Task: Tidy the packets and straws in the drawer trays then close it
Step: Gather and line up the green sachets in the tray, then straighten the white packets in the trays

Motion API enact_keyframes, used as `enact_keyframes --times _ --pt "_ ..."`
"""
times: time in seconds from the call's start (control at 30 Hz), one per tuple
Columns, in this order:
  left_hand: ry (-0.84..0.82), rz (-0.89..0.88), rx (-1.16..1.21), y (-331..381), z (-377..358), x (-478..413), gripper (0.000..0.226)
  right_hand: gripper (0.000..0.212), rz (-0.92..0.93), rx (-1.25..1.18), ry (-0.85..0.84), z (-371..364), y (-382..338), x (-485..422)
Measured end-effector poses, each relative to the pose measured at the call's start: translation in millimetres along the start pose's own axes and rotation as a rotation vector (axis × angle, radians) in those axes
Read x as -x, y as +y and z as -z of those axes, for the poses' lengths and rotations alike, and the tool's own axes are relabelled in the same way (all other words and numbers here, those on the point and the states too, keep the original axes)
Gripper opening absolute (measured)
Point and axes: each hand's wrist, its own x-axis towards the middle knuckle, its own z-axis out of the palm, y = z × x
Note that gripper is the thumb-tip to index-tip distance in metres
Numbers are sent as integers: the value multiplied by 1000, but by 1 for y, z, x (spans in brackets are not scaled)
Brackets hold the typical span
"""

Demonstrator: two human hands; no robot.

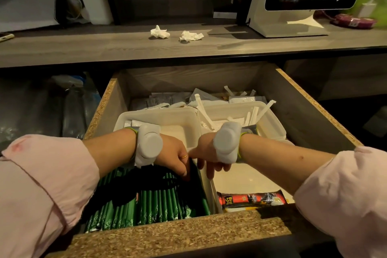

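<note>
The wooden drawer (314, 107) stands pulled out below the counter. Its near left tray is packed with green stick packets (150, 203) lying side by side. My left hand (178, 159) reaches down into that row, fingers curled among the packets at the tray's right side. My right hand (211, 161) is beside it, fingers curled down over the white divider wall (209, 190) between the near trays. A red and black coffee packet (249, 199) lies in the near right tray. White wrapped straws (254, 111) stick out of the far right tray (272, 128). The far left tray (163, 115) holds some white packets.
Loose white packets and straws (167, 98) lie at the drawer's back. On the counter above are two crumpled tissues (160, 32), a white screen terminal (293, 0) and a purple pouch (354, 21). The drawer's chipboard front edge (178, 234) is nearest me.
</note>
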Motion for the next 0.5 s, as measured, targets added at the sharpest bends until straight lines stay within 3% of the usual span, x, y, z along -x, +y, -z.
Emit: enact_keyframes --times 0.07,0.1,0.2,0.3,0.4,0.5 --pt "-10 -4 -2 -1 1 -1 26 35 86 136 117 8 0 4" --pt "-9 -8 4 -2 1 -2 23 36 111 145 95 12 2 6" --pt "-12 -58 104 -7 1 -4 14 38 85 203 -145 -1 6 6" --pt "16 -71 201 -11 0 -4 14 39 119 328 -230 -23 3 -5" --pt "33 -53 298 -16 8 -3 24 33 160 357 -155 -8 2 -5" --pt "121 -15 478 -28 29 -4 25 38 138 208 22 22 9 -5"
